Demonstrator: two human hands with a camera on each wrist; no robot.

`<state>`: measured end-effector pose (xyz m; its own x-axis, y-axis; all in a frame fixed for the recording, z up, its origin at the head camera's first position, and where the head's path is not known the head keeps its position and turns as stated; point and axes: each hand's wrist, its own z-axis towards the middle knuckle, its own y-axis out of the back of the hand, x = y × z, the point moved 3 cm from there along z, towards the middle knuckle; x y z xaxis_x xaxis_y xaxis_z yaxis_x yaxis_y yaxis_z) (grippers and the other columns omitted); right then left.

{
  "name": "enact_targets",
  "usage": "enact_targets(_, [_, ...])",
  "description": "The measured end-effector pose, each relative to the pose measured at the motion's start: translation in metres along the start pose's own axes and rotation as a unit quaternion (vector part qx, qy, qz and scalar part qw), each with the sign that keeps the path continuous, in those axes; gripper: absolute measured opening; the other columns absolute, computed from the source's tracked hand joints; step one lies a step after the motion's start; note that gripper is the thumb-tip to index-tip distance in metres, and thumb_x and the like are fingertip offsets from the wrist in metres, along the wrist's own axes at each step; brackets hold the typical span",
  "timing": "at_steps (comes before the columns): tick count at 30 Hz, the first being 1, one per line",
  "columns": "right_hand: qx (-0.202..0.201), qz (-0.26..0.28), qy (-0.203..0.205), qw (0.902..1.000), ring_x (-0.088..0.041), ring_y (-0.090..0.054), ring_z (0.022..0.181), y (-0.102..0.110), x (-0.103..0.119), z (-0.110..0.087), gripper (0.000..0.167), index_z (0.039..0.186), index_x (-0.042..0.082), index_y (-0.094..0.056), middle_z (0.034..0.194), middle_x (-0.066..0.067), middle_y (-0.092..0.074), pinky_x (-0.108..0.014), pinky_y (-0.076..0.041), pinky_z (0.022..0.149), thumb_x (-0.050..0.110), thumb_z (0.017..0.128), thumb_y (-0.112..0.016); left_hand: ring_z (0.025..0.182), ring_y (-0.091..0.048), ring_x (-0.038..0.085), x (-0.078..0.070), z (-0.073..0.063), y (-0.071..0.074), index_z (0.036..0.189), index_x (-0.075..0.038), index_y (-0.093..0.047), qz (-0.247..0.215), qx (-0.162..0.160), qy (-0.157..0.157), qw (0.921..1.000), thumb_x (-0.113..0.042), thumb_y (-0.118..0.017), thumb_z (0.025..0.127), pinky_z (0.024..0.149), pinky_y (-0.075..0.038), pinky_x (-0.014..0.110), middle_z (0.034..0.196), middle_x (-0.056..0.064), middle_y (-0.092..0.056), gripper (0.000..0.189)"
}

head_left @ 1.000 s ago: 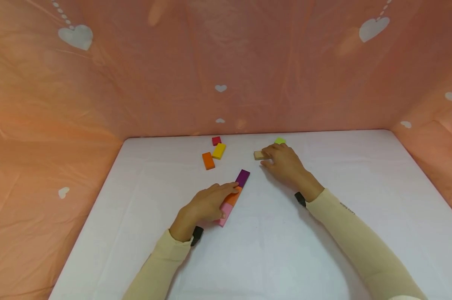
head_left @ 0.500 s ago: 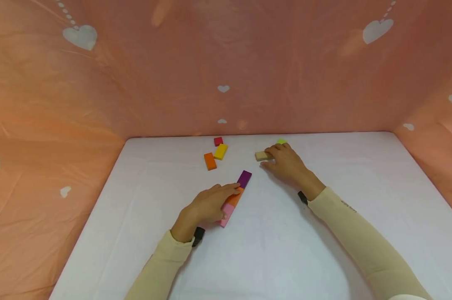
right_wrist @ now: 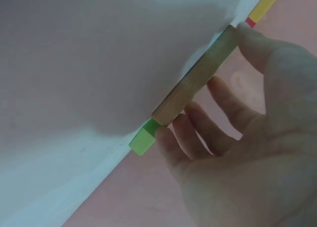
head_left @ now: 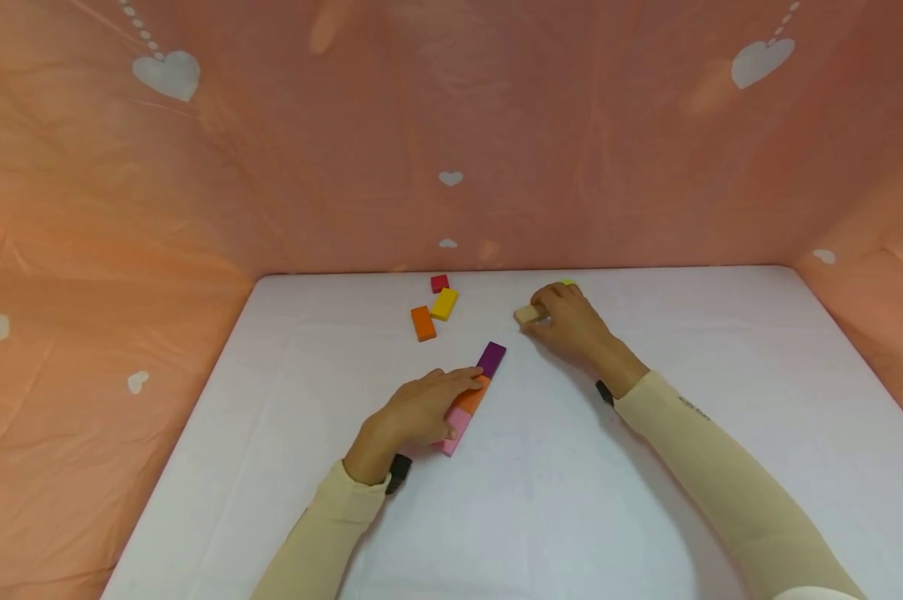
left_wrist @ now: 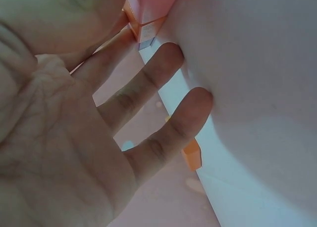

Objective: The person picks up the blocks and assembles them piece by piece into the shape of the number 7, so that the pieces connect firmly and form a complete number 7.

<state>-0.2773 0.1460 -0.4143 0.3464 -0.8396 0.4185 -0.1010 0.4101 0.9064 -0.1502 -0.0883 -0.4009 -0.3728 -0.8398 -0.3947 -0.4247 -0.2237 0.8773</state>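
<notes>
My left hand [head_left: 417, 408] rests over a slanting row of flat blocks: a purple block [head_left: 492, 358], an orange block [head_left: 469, 403] and a pink block [head_left: 459, 423]. Its thumb lies by the pink one, and its index finger reaches across the orange one. In the left wrist view, two straight fingers touch the table beyond the pink block [left_wrist: 154, 4]. At the back, my right hand [head_left: 569, 325] holds a plain wooden block [head_left: 529, 314]. The right wrist view shows the wooden block [right_wrist: 195, 76] with the thumb at one end and fingertips along its side.
A lime-green block [head_left: 568, 282] sits just behind my right hand, partly hidden. Left of it on the white table [head_left: 609, 517] lie a red block [head_left: 439, 283], a yellow block [head_left: 444, 304] and another orange block [head_left: 423, 323]. A pinkish cloth [head_left: 346, 183] hangs around the table.
My right thumb has closed on the wooden block, which has turned slightly, its left end coming nearer. My left hand stays on the row. The whole view has shifted slightly.
</notes>
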Motion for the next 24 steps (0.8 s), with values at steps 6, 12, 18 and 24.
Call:
enact_targets(6, [-0.007, 0.023, -0.021, 0.9995, -0.038, -0.037, 0.137, 0.0002, -0.0025, 0.0005, 0.065, 0.136, 0.001, -0.052, 0.147, -0.020, -0.044, -0.053, -0.039, 0.112, 0.041, 0.089, -0.072, 0.139, -0.043, 0.027, 0.0009, -0.0005, -0.0005, 0.152, -0.025, -0.042, -0.008, -0.001, 0.001, 1.0000, -0.008, -0.077, 0.085, 0.106, -0.047, 0.046, 0.161, -0.004, -0.035, 0.078])
enact_targets(12, [0.001, 0.000, -0.040, 0.9992, -0.042, -0.036, 0.138, -0.0003, -0.0019, 0.0008, 0.077, 0.141, -0.001, -0.049, 0.146, -0.025, -0.044, -0.054, -0.037, 0.114, 0.049, 0.087, -0.071, 0.142, -0.041, 0.029, -0.0003, -0.0010, 0.0006, 0.152, -0.025, -0.041, -0.010, 0.002, 0.005, 0.9999, -0.009, -0.077, 0.085, 0.109, -0.045, 0.049, 0.162, -0.003, -0.034, 0.078])
enact_targets(18, [0.013, -0.008, -0.047, 0.9988, -0.042, -0.040, 0.134, -0.0022, -0.0023, 0.0020, 0.077, 0.141, -0.003, -0.048, 0.147, -0.025, -0.044, -0.053, -0.039, 0.112, 0.050, 0.089, -0.068, 0.139, -0.043, 0.026, 0.0007, -0.0006, 0.0005, 0.153, -0.026, -0.041, -0.008, 0.002, 0.004, 1.0000, -0.009, -0.077, 0.084, 0.106, -0.048, 0.046, 0.162, -0.004, -0.034, 0.079])
enact_targets(24, [0.012, -0.005, -0.034, 0.9993, -0.042, -0.039, 0.137, -0.0020, -0.0026, 0.0022, 0.076, 0.141, -0.005, -0.048, 0.148, -0.025, -0.044, -0.053, -0.037, 0.114, 0.048, 0.090, -0.067, 0.136, -0.046, 0.025, 0.0015, 0.0010, -0.0001, 0.152, -0.025, -0.042, -0.011, 0.000, -0.005, 0.9999, -0.008, -0.077, 0.084, 0.102, -0.050, 0.044, 0.161, -0.004, -0.035, 0.079])
